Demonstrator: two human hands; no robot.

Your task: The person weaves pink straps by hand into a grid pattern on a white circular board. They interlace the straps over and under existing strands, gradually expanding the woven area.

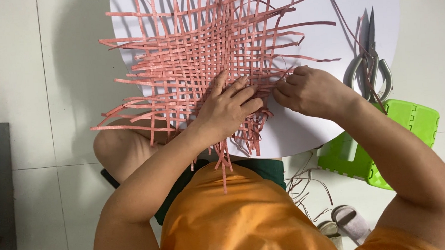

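Pinching a pink strip with right hand [309, 89]; left hand [227, 107] flat, fingers spread, pressing woven mat [198, 55] onto white table [329, 38]; shears [370, 61] nearby.

I see one woven mat of pink strips [204, 60] on one round white table [329, 38]. Beside it lie one pair of scissors [371, 61], one green stool [380, 142], and one grey slipper [350, 221].

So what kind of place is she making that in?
Probably a home or small craft corner: a round white table on pale floor tiles, with scissors, a green plastic stool and slippers nearby.
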